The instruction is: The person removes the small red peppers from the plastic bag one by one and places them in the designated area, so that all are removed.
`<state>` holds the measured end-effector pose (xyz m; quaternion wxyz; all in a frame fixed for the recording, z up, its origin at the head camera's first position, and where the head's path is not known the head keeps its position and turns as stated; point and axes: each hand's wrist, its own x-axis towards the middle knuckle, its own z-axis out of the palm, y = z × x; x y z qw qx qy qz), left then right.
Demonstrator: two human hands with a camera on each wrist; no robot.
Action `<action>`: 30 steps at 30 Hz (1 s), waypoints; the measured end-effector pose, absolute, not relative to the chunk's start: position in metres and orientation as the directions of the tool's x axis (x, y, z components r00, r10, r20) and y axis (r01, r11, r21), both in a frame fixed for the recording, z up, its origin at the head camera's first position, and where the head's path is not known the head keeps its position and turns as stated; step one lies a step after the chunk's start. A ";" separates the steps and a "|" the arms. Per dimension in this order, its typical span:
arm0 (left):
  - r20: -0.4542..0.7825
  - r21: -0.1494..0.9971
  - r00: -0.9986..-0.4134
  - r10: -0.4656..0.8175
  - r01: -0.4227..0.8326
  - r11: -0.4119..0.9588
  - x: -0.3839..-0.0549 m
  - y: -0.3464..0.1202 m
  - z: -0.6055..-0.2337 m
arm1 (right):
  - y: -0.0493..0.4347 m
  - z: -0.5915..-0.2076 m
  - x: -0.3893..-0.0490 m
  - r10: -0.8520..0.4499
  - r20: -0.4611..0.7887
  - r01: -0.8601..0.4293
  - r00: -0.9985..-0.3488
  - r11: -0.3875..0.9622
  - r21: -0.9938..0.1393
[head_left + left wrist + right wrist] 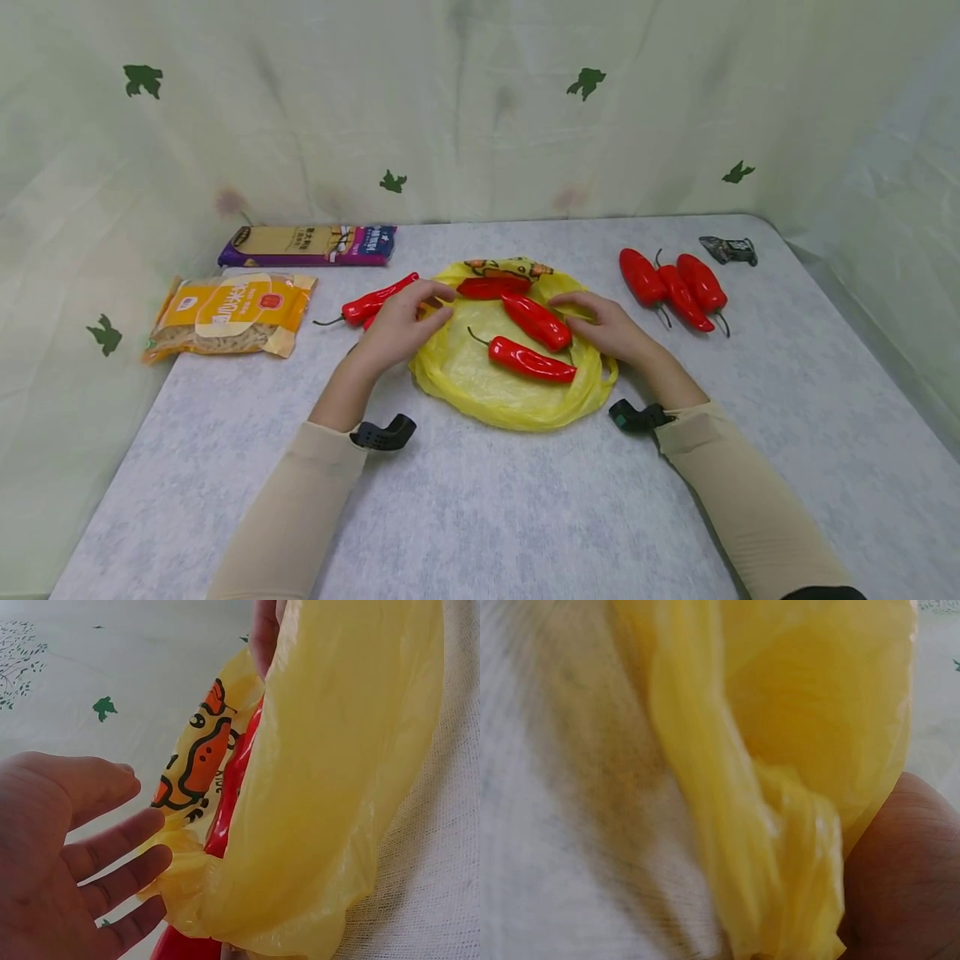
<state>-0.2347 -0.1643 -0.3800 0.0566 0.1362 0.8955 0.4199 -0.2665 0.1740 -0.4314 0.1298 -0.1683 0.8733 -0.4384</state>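
A yellow plastic bag (450,375) lies spread open on the table, its rim forming a ring with a cartoon print (206,754) at the back. Inside lie three red peppers (532,360). My left hand (405,325) hovers at the bag's left rim, fingers spread and loosely bent, nothing between them. On the opposite rim is my right hand (600,325), its relaxed fingers reaching over the edge close to a pepper (536,321). Yellow film covers most of the right wrist view, hiding those fingers. Beyond my left hand a red pepper (382,298) rests on the table, partly covering another.
Three more red peppers (681,296) lie at the right, near a small dark crumpled wrapper (729,250). At the back left are a purple and gold packet (311,246) and an orange bag of dry food (232,317). A pale curtain (480,108) hangs behind the table.
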 end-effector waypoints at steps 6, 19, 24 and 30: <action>-0.009 0.755 -0.948 0.318 0.203 0.624 -0.234 -0.164 -0.380 | 0.175 -0.432 -0.266 -0.411 -0.079 -0.180 -0.908 0.555 -0.812; 0.039 0.746 -0.946 0.322 0.242 0.621 -0.233 -0.161 -0.378 | 0.174 -0.432 -0.266 -0.407 -0.084 -0.177 -0.909 0.560 -0.809; 0.066 0.745 -0.943 0.326 0.264 0.613 -0.232 -0.159 -0.378 | 0.174 -0.431 -0.265 -0.407 -0.085 -0.173 -0.909 0.556 -0.813; 0.102 0.751 -0.931 0.351 0.304 0.587 -0.231 -0.157 -0.378 | 0.174 -0.431 -0.266 -0.408 -0.082 -0.177 -0.909 0.557 -0.812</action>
